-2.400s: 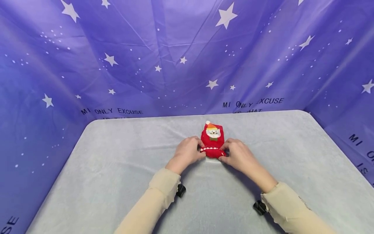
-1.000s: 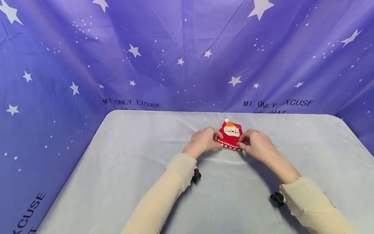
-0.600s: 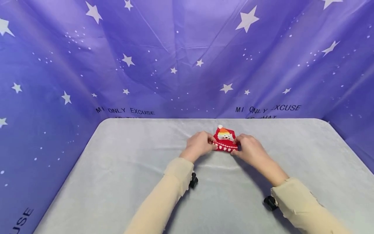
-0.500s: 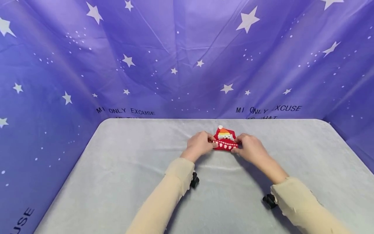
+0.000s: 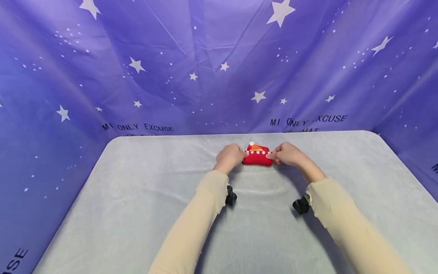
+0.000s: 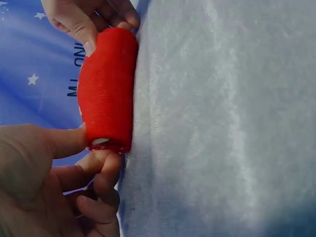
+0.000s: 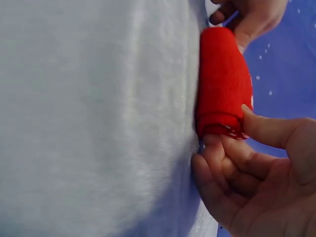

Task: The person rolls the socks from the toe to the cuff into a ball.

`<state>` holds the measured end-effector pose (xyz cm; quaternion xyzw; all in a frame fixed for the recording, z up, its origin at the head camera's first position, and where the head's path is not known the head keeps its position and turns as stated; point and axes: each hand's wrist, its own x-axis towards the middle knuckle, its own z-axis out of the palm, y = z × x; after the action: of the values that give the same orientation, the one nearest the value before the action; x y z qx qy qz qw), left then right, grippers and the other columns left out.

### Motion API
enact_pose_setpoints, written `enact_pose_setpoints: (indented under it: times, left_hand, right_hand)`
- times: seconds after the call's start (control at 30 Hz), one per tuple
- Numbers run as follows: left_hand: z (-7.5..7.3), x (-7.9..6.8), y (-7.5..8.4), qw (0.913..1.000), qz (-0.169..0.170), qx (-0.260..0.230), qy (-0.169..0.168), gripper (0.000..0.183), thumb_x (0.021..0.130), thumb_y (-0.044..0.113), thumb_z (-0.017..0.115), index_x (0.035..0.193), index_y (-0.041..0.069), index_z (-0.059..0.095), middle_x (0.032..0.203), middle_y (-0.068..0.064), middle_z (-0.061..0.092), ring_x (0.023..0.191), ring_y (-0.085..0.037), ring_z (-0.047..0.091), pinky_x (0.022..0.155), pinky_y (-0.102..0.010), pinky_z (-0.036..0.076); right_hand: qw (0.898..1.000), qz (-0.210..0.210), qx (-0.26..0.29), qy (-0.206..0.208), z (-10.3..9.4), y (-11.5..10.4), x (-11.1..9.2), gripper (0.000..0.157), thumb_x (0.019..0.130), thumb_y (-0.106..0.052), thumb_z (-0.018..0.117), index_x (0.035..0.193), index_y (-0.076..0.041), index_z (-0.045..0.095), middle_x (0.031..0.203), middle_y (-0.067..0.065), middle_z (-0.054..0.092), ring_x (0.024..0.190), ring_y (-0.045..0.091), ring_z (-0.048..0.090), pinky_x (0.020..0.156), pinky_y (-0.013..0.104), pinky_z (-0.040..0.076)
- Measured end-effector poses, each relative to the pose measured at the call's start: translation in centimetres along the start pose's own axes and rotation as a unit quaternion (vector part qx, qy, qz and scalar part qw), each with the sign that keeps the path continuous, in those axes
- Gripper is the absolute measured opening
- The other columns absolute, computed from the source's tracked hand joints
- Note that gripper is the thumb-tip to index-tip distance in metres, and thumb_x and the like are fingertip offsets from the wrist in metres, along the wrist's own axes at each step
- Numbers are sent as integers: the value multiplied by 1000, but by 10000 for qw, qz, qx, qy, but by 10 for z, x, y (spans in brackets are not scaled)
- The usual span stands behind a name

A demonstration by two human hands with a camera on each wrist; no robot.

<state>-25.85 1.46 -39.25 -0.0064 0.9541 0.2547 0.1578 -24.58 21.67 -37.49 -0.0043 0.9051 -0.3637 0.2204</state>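
"Pinching the red roll (image 5: 257,159) at its left end, is that the left hand (image 5: 230,155)?"

"Yes, thumb on one side, fingers on the other."

"And the right hand (image 5: 291,153)?"

"Gripping the right end the same way."

"Where's the roll?"

"On the grey bench (image 5: 137,213), close to the far edge. A white pompom (image 5: 252,144) shows beyond it, and a starry curtain (image 5: 191,45) hangs behind."

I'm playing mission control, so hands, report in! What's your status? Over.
Left hand, right hand: pinching opposite ends. Red cloth: partly rolled, orange patch showing behind the roll. No obstacle seen beside it.
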Motion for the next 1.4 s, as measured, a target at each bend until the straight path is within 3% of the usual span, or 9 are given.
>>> enact_pose_setpoints:
  times: [0.17,0.37,0.53,0.67,0.77,0.9,1.07,1.2,1.4]
  left_hand:
    - [-3,1,3,9988,97,-259,401,15,94,34,67,92,20,71,93,2,67,78,-14,55,62,-29,43]
    - [7,-7,-2,9940,845,-14,695,10,93,15,66,91,24,71,100,5,69,94,-15,63,69,-29,48]
    - [-4,-16,2,9872,1243,818,571,26,87,20,75,110,34,76,125,8,69,113,-18,64,83,-34,52]
    - [3,-16,-3,9919,1033,636,387,35,82,29,82,115,36,75,127,6,69,116,-19,63,82,-32,52]
    - [11,-12,-9,9952,794,337,472,32,82,29,82,112,36,76,122,7,72,113,-19,64,78,-31,52]
    - [14,-5,-14,9962,691,83,515,30,80,28,83,109,36,77,117,8,73,110,-19,65,76,-32,51]
    - [14,-1,-15,9951,773,-464,417,28,83,24,81,110,29,78,118,4,74,114,-19,64,88,-34,52]
    - [10,0,-9,9908,862,-885,553,25,84,20,79,109,23,79,116,3,75,116,-21,64,96,-35,51]
    - [2,0,-1,9894,763,-1013,713,21,87,22,77,107,23,79,116,2,75,115,-22,65,93,-35,52]
  right_hand:
    - [9992,265,281,-102,-7,-2,8,28,97,-17,61,101,10,64,63,-6,54,61,5,50,61,19,46]
    - [9984,178,451,305,9,2,7,22,92,-13,68,97,1,52,71,-2,50,66,9,49,62,23,46]
    - [9957,-267,59,879,15,1,8,14,89,-9,69,94,0,60,77,3,55,69,14,51,66,25,42]
    - [9921,-470,-136,1156,18,7,5,7,89,-10,70,87,-3,67,79,6,62,72,17,53,66,27,43]
    - [9804,-1113,-615,1506,24,13,4,7,86,-7,73,82,-6,68,83,9,66,78,22,59,72,33,48]
    - [9461,-2115,-1570,1887,31,13,1,6,84,-2,73,84,-6,69,94,11,68,92,30,65,86,46,53]
    - [9230,-2354,-2349,1935,36,9,-8,23,79,-15,83,95,-4,72,98,10,71,91,28,67,85,45,56]
    - [9208,-2212,-2501,2014,31,6,-5,36,73,-19,88,99,-2,70,96,11,70,83,24,63,78,43,55]
    - [9411,-1927,-2047,1881,21,3,1,31,77,-18,86,97,-3,69,92,11,71,82,24,64,79,43,53]
